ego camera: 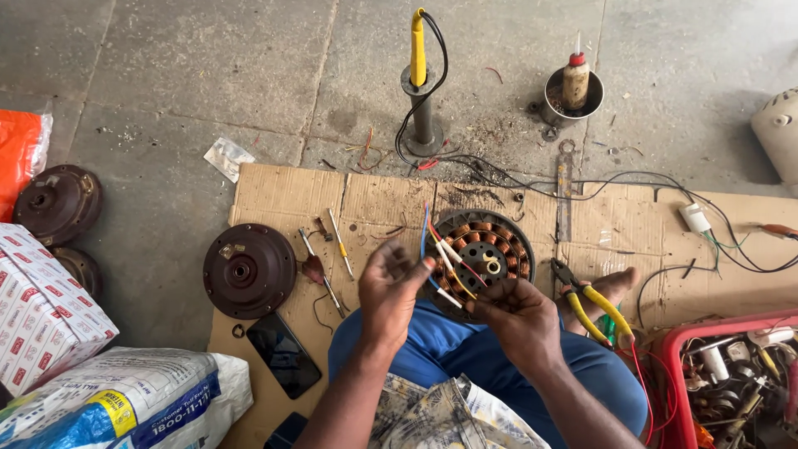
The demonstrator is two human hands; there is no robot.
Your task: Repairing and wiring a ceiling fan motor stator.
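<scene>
- My left hand [389, 287] is curled, its fingertips pinching the bundle of wires [445, 258] that rises from the stator; I count about five leads, blue, red, white and yellow-sleeved, though they overlap too much to be sure.
- My right hand [509, 314] is closed loosely, thumb and fingers gripping the lower ends of the same wires.
- One stator [486, 245], ringed with copper coils, rests against my knee near the middle of the cardboard sheet [274, 191], just beyond both hands.
- One dark round motor cover [249, 270] lies on the cardboard's left part, well apart from my hands.
- Two more round covers [58, 204] lie on the concrete floor off the cardboard's left edge, one half hidden behind the boxes.
- Two slim hand tools [341, 245] lie side by side between the cover and my left hand.
- One pair of yellow-handled pliers [594, 309] lies just right of my right hand, beside my bare foot [611, 287].
- One black phone [283, 353] sits near the cardboard's front left corner.
- One yellow-handled soldering iron [418, 54] stands upright in its stand beyond the cardboard's far edge.
- One small bottle [575, 79] stands in a metal cup, right of the iron.
- One red basket [677, 366] of parts sits at the cardboard's right front.
</scene>
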